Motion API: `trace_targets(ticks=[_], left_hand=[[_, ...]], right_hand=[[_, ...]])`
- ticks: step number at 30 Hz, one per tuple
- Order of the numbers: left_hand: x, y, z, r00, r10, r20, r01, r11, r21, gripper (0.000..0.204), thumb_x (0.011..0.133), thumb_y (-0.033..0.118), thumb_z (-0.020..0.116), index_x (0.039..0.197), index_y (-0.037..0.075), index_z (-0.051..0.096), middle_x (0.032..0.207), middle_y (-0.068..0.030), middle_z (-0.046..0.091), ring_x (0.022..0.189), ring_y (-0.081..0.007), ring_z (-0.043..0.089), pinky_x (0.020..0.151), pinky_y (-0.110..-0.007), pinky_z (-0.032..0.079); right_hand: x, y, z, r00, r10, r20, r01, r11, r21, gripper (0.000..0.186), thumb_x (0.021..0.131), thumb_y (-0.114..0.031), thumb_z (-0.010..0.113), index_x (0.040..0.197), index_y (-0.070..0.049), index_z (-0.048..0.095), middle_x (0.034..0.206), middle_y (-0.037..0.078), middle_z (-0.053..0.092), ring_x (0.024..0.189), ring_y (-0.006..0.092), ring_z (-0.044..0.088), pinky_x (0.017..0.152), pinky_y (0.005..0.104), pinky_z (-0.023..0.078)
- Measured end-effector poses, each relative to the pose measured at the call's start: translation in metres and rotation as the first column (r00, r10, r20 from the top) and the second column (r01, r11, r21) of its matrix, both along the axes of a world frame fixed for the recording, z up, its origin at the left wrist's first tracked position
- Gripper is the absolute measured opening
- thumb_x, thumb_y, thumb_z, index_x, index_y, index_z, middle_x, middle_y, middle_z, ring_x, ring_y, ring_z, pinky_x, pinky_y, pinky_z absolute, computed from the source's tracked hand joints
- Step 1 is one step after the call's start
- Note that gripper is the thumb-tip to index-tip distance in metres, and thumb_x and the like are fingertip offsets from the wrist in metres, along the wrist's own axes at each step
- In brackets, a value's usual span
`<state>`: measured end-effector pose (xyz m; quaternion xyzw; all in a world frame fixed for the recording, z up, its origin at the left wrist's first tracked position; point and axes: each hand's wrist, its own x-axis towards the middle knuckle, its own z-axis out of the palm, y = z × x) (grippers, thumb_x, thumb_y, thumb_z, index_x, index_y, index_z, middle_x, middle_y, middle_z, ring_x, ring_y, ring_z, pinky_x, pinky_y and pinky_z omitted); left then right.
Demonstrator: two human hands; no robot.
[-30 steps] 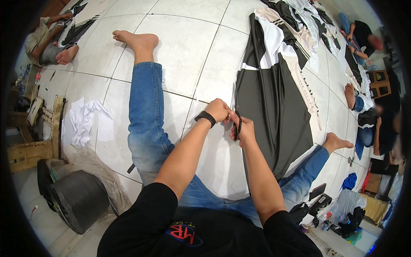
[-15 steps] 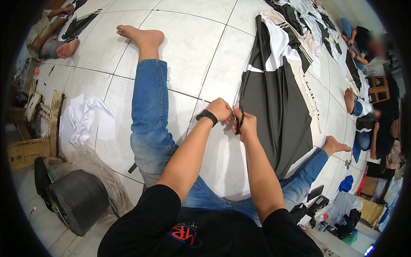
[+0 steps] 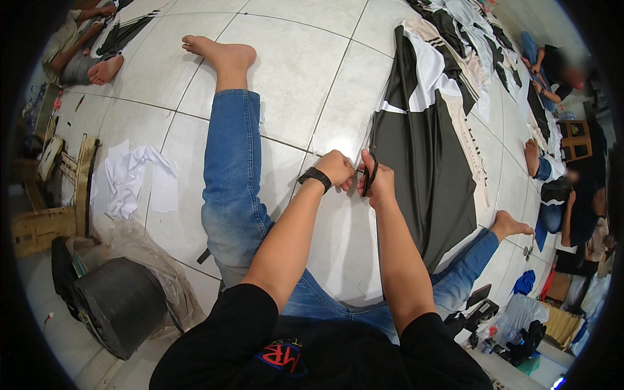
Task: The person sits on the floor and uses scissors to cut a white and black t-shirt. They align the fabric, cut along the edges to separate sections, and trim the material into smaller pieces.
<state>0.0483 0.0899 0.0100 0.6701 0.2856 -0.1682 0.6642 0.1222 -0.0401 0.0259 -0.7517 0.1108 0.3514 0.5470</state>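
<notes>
I sit with legs spread on the tiled floor. My left hand [image 3: 337,170], a dark watch at its wrist, has its fingers pinched on something too small to make out. Just right of it, my right hand [image 3: 380,185] grips black-handled scissors [image 3: 371,174], their tips near my left fingertips. A long piece of glossy dark fabric [image 3: 426,175] with white and pale pink striped sections lies along the right of both hands, between them and my right foot [image 3: 510,224].
A crumpled white cloth [image 3: 136,179] and wooden boards [image 3: 49,227] are at left, a dark roll [image 3: 120,305] lower left. Co-workers sit at upper left [image 3: 78,49], upper right [image 3: 546,71] and right [image 3: 559,205]. Fabric pieces [image 3: 474,39] lie at the back, clutter [image 3: 523,322] lower right.
The whole view has shifted slightly, with floor and legs appearing further right. My right thumb has lifted on the scissors' handle. My left hand stays pinched beside the scissors.
</notes>
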Motion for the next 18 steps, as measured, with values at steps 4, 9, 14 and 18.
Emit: trace_targets(ticks=[4, 9, 14, 18], left_hand=[[-0.001, 0.002, -0.001, 1.000, 0.019, 0.014, -0.019, 1.000, -0.010, 0.017, 0.087, 0.014, 0.060, 0.082, -0.001, 0.067, 0.070, -0.0085, 0.069, 0.056, -0.0149, 0.067, 0.045, -0.028, 0.044], [-0.002, 0.003, -0.007, 0.999, 0.036, 0.022, -0.035, 0.999, -0.034, 0.017, 0.085, 0.016, 0.062, 0.083, 0.000, 0.068, 0.071, -0.0078, 0.069, 0.056, -0.0146, 0.067, 0.045, -0.028, 0.044], [-0.003, 0.002, -0.008, 0.999, 0.036, 0.016, -0.036, 0.999, -0.034, 0.017, 0.084, 0.016, 0.062, 0.081, 0.001, 0.068, 0.070, -0.0074, 0.069, 0.056, -0.0147, 0.067, 0.044, -0.027, 0.043], [-0.003, 0.002, -0.005, 1.000, 0.029, 0.003, -0.029, 0.999, -0.019, 0.014, 0.082, 0.011, 0.062, 0.076, -0.001, 0.067, 0.068, -0.0096, 0.069, 0.056, -0.0161, 0.067, 0.048, -0.029, 0.048]], right_hand=[[-0.004, 0.001, 0.001, 1.000, 0.007, 0.007, -0.007, 1.000, -0.011, 0.054, 0.080, -0.049, 0.079, 0.081, 0.003, 0.065, 0.056, 0.008, 0.055, 0.042, 0.0174, 0.054, 0.040, 0.0309, 0.043], [-0.003, 0.004, -0.002, 1.000, -0.013, 0.004, 0.013, 1.000, 0.016, 0.052, 0.081, -0.047, 0.079, 0.079, 0.003, 0.065, 0.057, 0.007, 0.055, 0.042, 0.0164, 0.053, 0.038, 0.0309, 0.042], [0.001, 0.007, -0.006, 0.999, -0.035, -0.005, 0.035, 0.998, 0.046, 0.049, 0.081, -0.043, 0.080, 0.077, 0.003, 0.063, 0.058, 0.007, 0.054, 0.040, 0.0160, 0.052, 0.035, 0.0302, 0.041], [0.002, 0.005, -0.011, 1.000, -0.030, -0.003, 0.031, 0.997, 0.072, 0.049, 0.081, -0.043, 0.080, 0.077, 0.003, 0.063, 0.057, 0.006, 0.053, 0.041, 0.0160, 0.052, 0.036, 0.0299, 0.041]])
